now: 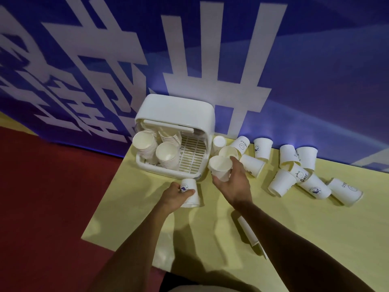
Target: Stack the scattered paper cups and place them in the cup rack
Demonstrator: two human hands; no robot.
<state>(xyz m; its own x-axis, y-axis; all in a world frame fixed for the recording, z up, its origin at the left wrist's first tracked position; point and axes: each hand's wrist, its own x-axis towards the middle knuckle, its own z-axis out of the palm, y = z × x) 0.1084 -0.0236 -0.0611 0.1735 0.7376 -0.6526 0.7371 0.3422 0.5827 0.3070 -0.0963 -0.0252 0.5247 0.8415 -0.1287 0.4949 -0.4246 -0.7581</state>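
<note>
Forearms (134, 239): both bare, reaching forward from the bottom edge over the table.
Right hand (233, 180): fingers curled round an upright paper cup, just in front of the cup rack's right front corner.
Held cup (220, 168): white, with its open mouth tilted toward the camera.
Left hand (175, 193): fingers and thumb wrapped round a second cup on the table, near the rack's front edge.
Inverted cup (192, 197): mouth down on the table, base up, with a small blue print on its side.
Cup rack (174, 114): white plastic box set against the banner, lid raised, front open.
Stacked cups (167, 154): two nested stacks lean in the rack's left half, mouths toward the camera. More nested rims lie behind them.
Slatted tray (192, 152): forms the rack floor, visible in the right half.
Scattered cups (294, 171): loose group on the table to the right of the rack. Most lie on their sides or stand mouth down, and several touch. Prints read "HELLO" and "Bear".
Nearest loose cup (228, 152): lies just behind the held cup, mouth toward the camera.
White flat item (248, 230): lies on the table under the right forearm, partly hidden. Its kind cannot be told.
Table (210, 260): pale yellow top.
Banner (315, 60): blue with large white characters, standing behind the table.
Floor (42, 207): red, to the left of the table.
</note>
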